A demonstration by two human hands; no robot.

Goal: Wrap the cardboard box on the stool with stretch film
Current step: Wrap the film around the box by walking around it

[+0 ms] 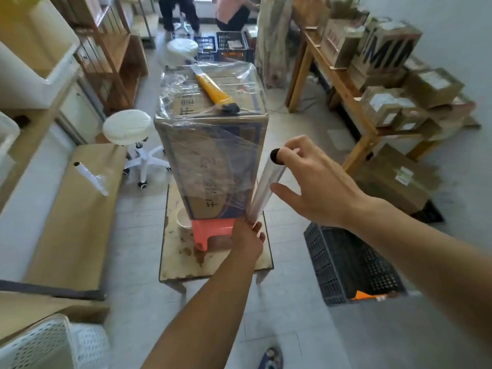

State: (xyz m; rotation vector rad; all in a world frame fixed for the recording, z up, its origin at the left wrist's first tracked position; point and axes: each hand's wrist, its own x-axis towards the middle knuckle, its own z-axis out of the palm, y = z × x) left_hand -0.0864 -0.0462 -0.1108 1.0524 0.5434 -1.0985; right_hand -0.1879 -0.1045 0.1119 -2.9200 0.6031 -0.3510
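From the head camera, you stand over a tall cardboard box that sits upright on a red plastic stool, itself placed on a low, stained table. Clear stretch film already covers the box's top and its near face. A yellow utility knife lies diagonally on the wrapped top. Your right hand grips the upper part of the film roll, fingers curled round it near its dark core end, the roll tilted just beside the box's right near edge. Your left hand is closed round the roll's lower end, level with the stool's seat. A white swivel stool stands to the left of the box, a black plastic crate on the floor to the right. Stacked cartons fill the wooden shelf along the right wall.
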